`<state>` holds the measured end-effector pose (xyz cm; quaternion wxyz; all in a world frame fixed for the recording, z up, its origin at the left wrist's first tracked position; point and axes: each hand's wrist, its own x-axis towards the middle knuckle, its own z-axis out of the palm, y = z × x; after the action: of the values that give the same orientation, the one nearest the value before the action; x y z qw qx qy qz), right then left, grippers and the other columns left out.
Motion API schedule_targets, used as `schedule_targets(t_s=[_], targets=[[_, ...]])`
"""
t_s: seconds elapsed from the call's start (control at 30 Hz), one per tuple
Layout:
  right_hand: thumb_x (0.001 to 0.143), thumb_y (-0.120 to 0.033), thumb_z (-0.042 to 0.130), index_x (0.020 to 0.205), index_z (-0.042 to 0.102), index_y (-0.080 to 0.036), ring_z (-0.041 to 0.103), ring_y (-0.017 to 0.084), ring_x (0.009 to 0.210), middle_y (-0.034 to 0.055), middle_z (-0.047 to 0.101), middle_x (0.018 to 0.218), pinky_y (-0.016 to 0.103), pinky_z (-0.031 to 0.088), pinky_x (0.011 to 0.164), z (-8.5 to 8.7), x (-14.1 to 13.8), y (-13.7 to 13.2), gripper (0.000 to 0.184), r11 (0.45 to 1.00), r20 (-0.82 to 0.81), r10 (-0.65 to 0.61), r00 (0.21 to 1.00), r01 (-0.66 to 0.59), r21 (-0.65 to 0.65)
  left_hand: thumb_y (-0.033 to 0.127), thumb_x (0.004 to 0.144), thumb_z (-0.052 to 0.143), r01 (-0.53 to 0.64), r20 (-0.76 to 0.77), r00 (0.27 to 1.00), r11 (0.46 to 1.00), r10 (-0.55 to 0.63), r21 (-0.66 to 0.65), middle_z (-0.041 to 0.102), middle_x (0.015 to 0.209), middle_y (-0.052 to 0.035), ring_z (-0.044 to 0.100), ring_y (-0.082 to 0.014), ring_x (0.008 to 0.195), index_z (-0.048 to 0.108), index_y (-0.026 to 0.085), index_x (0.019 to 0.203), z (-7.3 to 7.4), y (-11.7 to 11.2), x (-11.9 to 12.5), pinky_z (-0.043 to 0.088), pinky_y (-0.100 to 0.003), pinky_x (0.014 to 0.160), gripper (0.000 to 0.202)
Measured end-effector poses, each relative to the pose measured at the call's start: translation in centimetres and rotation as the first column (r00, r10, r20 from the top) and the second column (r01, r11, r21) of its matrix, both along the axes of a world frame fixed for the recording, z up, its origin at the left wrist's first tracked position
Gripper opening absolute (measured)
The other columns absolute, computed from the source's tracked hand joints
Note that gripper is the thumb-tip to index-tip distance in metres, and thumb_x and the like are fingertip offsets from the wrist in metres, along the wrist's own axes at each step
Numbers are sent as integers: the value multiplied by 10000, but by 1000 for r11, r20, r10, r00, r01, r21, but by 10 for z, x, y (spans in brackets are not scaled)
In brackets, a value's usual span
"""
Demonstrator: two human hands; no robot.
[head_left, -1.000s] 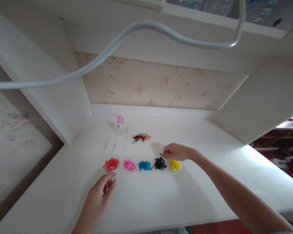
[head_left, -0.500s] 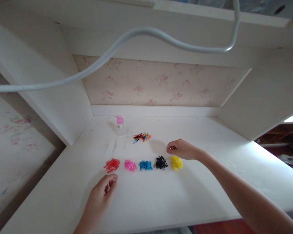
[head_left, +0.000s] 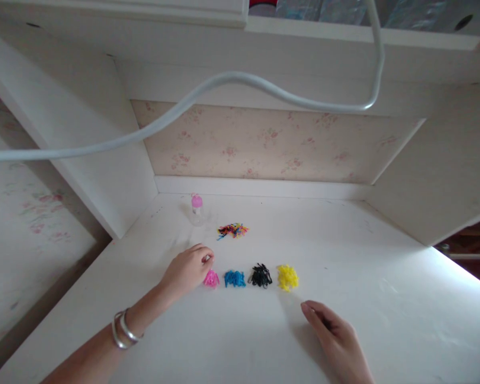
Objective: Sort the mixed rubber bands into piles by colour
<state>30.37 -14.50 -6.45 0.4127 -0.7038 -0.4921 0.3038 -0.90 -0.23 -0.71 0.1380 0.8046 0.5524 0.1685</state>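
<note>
Small elastic bands lie sorted in a row on the white desk (head_left: 384,298): a pink pile (head_left: 211,279), a blue pile (head_left: 234,278), a black pile (head_left: 261,276) and a yellow pile (head_left: 287,277). My left hand (head_left: 188,269) reaches over the spot left of the pink pile and covers the red pile. Its fingertips are pinched together just above the pink bands; what they hold is too small to make out. My right hand (head_left: 336,336) rests low on the desk in front of the yellow pile, fingers loosely stretched and holding nothing. A mixed-colour pile (head_left: 232,230) lies further back.
A small clear bottle with a pink cap (head_left: 197,209) stands at the back left. A white cable (head_left: 224,80) hangs across the upper view. Side panels wall the desk on both sides, with floral wallpaper behind. Silver bangles (head_left: 122,328) sit on my left wrist.
My left hand has moved forward from the near desk, over the red pile. My right hand has drawn back from the black and yellow piles to the near desk.
</note>
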Motion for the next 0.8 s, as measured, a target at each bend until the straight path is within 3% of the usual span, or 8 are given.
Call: schedule_targets(t_s=[0.2, 0.4, 0.5, 0.67, 0.8], targets=[[752, -523, 562, 909, 710, -184, 607, 182, 687, 24, 685, 724, 203, 456, 562, 1, 0, 2, 402, 1000, 25, 22, 999, -22, 3, 240, 831, 503, -68, -83, 994, 998, 69, 17, 666, 967, -20, 615, -155, 845, 669, 226, 861, -11, 42, 22, 432, -236, 735, 170], [748, -518, 575, 897, 717, -188, 603, 175, 694, 24, 685, 744, 190, 463, 580, 1, 3, 0, 389, 999, 0, 12, 1000, -12, 39, 278, 864, 516, -77, -161, 984, 997, 77, 11, 639, 1030, -51, 606, -170, 889, 638, 182, 956, -21, 64, 27, 449, -322, 798, 181], [730, -518, 592, 883, 723, -180, 607, 180, 687, 29, 691, 746, 195, 465, 564, -1, 4, 0, 394, 999, -19, 0, 1000, 1, 50, 301, 879, 513, -49, -184, 982, 999, 48, -3, 640, 992, -50, 601, -162, 870, 630, 147, 917, -23, 65, 27, 456, -356, 802, 197], [758, -488, 584, 925, 711, -177, 608, 180, 714, 31, 695, 777, 199, 464, 580, -4, 6, -1, 375, 999, -20, 12, 1000, -11, 45, 225, 869, 473, -17, -186, 982, 1000, 21, 19, 645, 959, -42, 616, -159, 857, 676, 205, 841, -16, 55, 19, 434, -259, 753, 206], [776, -470, 574, 938, 706, -175, 606, 181, 742, 32, 695, 801, 199, 460, 597, -5, 6, -1, 361, 999, -22, 24, 999, -23, 40, 256, 868, 464, 55, -170, 984, 998, -53, 10, 650, 948, -24, 619, -153, 829, 685, 227, 856, -7, 37, 14, 426, -235, 723, 224]])
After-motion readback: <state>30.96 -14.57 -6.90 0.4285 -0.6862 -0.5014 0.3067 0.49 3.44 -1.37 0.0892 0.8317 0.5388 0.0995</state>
